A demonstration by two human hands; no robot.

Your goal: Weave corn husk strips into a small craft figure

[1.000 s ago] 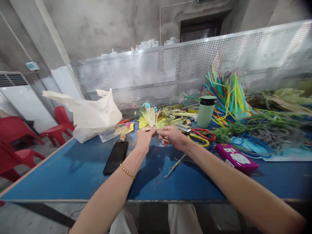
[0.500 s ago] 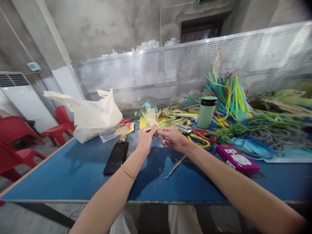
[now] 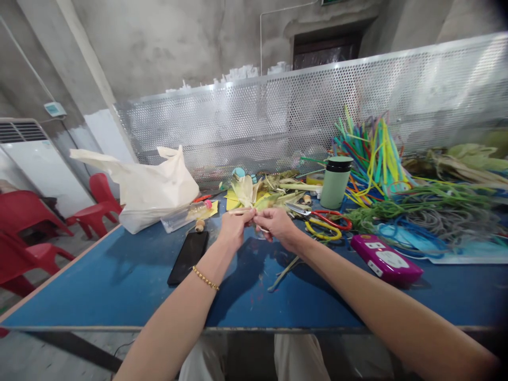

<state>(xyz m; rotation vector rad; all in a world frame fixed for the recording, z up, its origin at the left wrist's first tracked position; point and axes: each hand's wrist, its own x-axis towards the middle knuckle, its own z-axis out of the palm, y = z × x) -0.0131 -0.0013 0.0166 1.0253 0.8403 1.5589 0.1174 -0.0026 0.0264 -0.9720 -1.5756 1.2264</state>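
Note:
My left hand (image 3: 233,227) and my right hand (image 3: 278,225) meet fingertip to fingertip above the blue table (image 3: 159,301). Both are closed in a pinch on a thin pale strip of corn husk (image 3: 238,212), whose middle the fingers largely hide. Just beyond them lies a heap of corn husks (image 3: 245,191) on yellow paper. Red-handled scissors (image 3: 335,218) rest close to my right hand, and yellow-handled scissors (image 3: 323,231) lie beside them. A green stalk piece (image 3: 282,275) is on the table below my right wrist.
Left of my hands are a black phone (image 3: 188,258), a clear plastic bottle (image 3: 184,216) and a white bag (image 3: 154,193). To the right stand a green tumbler (image 3: 336,185), a magenta box (image 3: 387,259), green cords (image 3: 420,203) and colourful pipe cleaners (image 3: 377,156). A perforated metal panel (image 3: 238,124) borders the back.
My right hand has shifted slightly left, and its fingers now press against those of my left hand. The things on the table lie as before.

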